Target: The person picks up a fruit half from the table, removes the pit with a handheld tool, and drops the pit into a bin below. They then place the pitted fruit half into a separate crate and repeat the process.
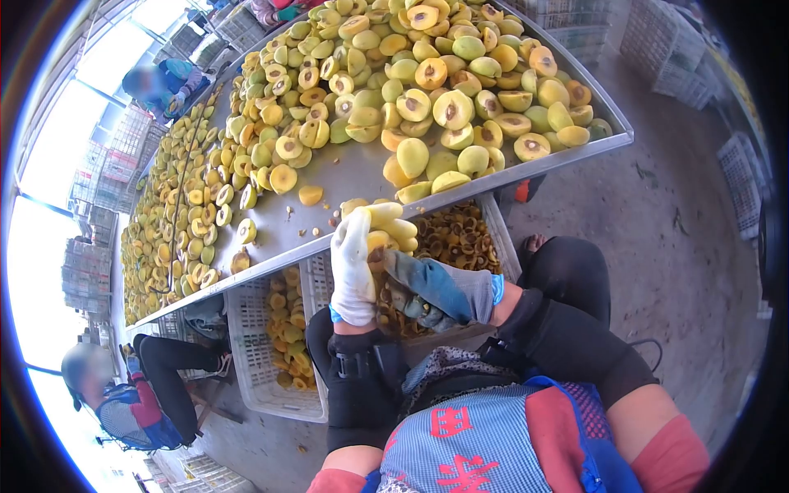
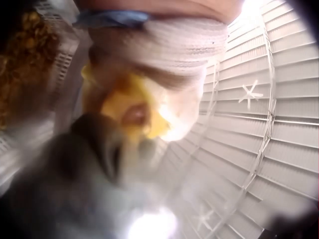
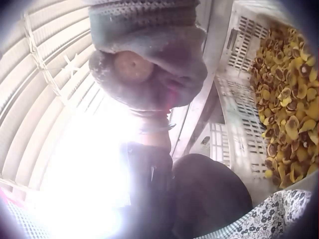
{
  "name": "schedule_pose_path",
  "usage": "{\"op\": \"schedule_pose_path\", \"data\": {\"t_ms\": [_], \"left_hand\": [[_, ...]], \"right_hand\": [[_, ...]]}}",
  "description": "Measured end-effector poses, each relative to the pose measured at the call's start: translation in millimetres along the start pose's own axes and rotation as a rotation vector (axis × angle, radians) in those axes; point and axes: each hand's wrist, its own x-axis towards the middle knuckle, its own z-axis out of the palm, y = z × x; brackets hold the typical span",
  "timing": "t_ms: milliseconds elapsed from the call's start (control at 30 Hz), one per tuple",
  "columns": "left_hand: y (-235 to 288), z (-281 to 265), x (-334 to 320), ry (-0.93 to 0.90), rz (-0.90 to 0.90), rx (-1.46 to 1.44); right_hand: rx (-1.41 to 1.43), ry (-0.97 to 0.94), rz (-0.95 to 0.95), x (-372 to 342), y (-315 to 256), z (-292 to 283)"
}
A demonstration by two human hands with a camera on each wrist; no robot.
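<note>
My left hand (image 1: 355,267), in a white glove with yellow fingers, is raised near the metal table's edge, its fingers bent around a cut yellow fruit (image 1: 378,241). In the left wrist view the fruit's cut face (image 2: 135,115) shows a brown centre. Against that fruit is my right hand (image 1: 440,292), in a blue-grey glove. The right wrist view shows its fingers curled round something with a round brown end (image 3: 133,66); the rest of that thing is hidden.
Halved fruit covers much of the metal table (image 1: 353,164). Below stand white crates (image 1: 275,398) holding fruit pieces; brown-centred scraps (image 3: 291,109) fill one beside my knees. Other people sit at the left and far side. Stacked crates (image 1: 86,271) stand beyond.
</note>
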Motion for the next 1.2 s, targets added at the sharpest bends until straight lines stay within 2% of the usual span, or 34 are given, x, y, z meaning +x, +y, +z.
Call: {"op": "schedule_pose_path", "data": {"t_ms": [67, 100, 200, 300, 400, 467, 500, 600, 633, 700, 733, 800, 867, 900, 967, 1033, 1067, 1100, 1133, 1200], "left_hand": [[-0.8, -7.8, 5.0, -0.072, -0.025, -0.04], [-5.2, -13.8, 9.0, -0.096, -0.025, -0.062], [-11.7, -15.4, 10.8, -0.094, 0.064, -0.102], [-15.5, -12.9, 5.5, -0.037, 0.107, -0.167], [-12.5, -12.6, 3.5, -0.014, 0.094, -0.086], [-10.9, -16.8, 6.4, -0.033, 0.07, -0.008], [-8.8, -17.5, 6.7, -0.062, 0.114, 0.058], [-5.7, -3.9, 0.4, 0.017, 0.126, 0.01], [-7.9, 1.1, -1.1, 0.061, 0.139, -0.032], [-7.9, 11.7, -3.9, 0.122, 0.04, -0.229], [-6.5, 14.5, -4.8, 0.151, -0.01, -0.326], [-7.6, 9.7, -2.6, 0.02, 0.004, -0.25], [-9.3, -3.4, 1.5, -0.165, 0.001, -0.221], [-5.3, 0.0, -2.9, -0.14, 0.029, -0.211], [-6.7, 5.2, -2.3, -0.08, 0.015, -0.404], [-9.6, -3.7, 6.2, -0.031, -0.057, -0.674], [-4.3, -10.9, 9.0, 0.065, -0.071, -0.876], [1.6, -20.7, 6.5, 0.127, -0.018, -0.843], [8.2, -32.3, 3.4, 0.189, 0.039, -0.812], [22.4, -61.5, -8.0, 0.356, 0.09, -0.493]], "right_hand": [[0.165, -0.185, 0.154, 6.9, 7.4, -10.1], [0.201, -0.153, 0.145, 1.2, 3.4, 0.3], [0.234, -0.264, 0.102, 11.9, 10.9, -4.6], [0.182, -0.186, 0.113, 6.5, 4.8, 4.1], [0.222, -0.333, 0.135, 12.7, 10.8, -4.1], [0.295, -0.328, 0.126, 11.9, 14.1, 0.4], [0.33, -0.324, 0.119, 10.8, 13.0, 3.0], [0.043, 0.034, 0.083, 0.0, 3.6, 17.8], [0.088, -0.009, 0.099, -0.9, 3.6, 17.3], [0.178, -0.097, 0.126, -2.0, 3.5, 15.2], [0.262, -0.21, 0.118, 2.5, 9.1, 9.0], [0.431, -0.436, 0.107, 13.3, 23.2, -6.6], [0.428, -0.462, 0.133, 9.8, 24.1, -10.0], [0.426, -0.477, 0.144, 9.1, 23.3, -9.7], [0.191, -0.143, 0.014, 17.9, 31.4, -3.8], [-0.119, 0.039, -0.175, 32.1, 55.3, -6.2], [-0.311, 0.058, -0.306, 41.8, 74.5, -16.3], [-0.503, 0.077, -0.437, 41.5, 78.0, -17.5], [-0.596, 0.143, -0.411, 39.0, 79.7, -22.1], [-0.777, 0.271, -0.357, 15.4, 58.4, -13.8]]}}
